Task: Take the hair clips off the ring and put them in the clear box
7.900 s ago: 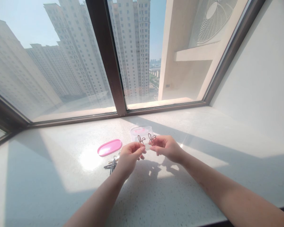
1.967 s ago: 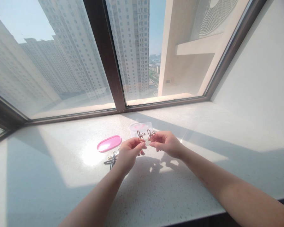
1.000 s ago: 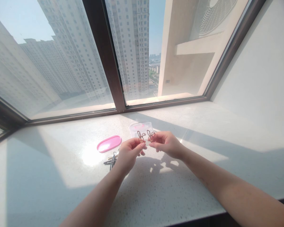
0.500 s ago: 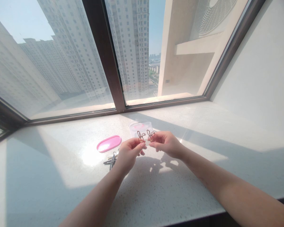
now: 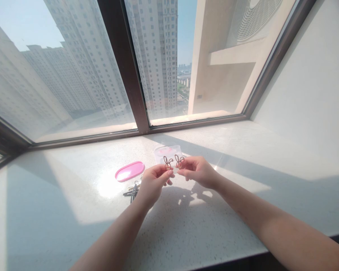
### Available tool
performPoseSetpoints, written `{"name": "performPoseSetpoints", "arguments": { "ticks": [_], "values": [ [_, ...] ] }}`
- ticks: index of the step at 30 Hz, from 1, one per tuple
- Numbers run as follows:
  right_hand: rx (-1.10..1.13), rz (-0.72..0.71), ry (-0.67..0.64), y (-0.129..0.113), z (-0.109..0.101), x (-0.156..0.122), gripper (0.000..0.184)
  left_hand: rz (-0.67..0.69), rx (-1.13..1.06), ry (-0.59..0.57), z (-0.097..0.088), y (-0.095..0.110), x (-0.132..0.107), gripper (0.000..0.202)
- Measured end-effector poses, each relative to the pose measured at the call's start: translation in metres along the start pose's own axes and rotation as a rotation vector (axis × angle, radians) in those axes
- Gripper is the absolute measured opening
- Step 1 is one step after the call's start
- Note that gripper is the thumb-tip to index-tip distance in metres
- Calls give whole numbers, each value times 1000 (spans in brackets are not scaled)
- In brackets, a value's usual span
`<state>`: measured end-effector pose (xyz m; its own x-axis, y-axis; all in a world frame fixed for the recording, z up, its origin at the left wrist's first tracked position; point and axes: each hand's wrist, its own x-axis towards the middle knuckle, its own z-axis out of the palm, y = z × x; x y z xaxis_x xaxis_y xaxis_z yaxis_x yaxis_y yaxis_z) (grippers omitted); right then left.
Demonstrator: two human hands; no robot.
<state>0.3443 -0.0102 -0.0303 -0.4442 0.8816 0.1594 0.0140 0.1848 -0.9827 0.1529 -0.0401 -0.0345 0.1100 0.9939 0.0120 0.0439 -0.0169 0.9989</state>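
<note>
My left hand [image 5: 152, 183] pinches a small brown rabbit-shaped wire clip [image 5: 167, 162] between thumb and fingers. My right hand [image 5: 199, 172] pinches a second rabbit-shaped clip [image 5: 179, 161] of the same kind. Both clips are held upright side by side, almost touching, a little above the pale stone windowsill [image 5: 214, 222]. Just behind them sits a small clear plastic box [image 5: 169, 152] with something pink inside.
A pink oval lid [image 5: 129, 171] lies on the sill left of my hands. A small pile of dark metal clips [image 5: 133, 191] lies beside my left wrist. Window glass and a dark frame [image 5: 124, 67] close the far side; a white wall [image 5: 307, 86] stands at right.
Both hands have kept the two clips in nearly the same place. Over the last seconds the clips have come slightly closer together; the view has dipped a little.
</note>
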Motion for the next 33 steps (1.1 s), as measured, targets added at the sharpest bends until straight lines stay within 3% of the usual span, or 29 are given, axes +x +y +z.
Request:
{"name": "performPoseSetpoints", "arguments": {
  "ticks": [19,28,33],
  "values": [
    [-22,-14,-19,-2,0,0,19,-1,-4,33,-1,-3,0,19],
    [58,-36,-68,-2,5,-1,34,12,25,45,2,-1,1,18],
    [39,-81,-86,0,7,-2,26,24,61,46,3,-2,0,20]
  ]
}}
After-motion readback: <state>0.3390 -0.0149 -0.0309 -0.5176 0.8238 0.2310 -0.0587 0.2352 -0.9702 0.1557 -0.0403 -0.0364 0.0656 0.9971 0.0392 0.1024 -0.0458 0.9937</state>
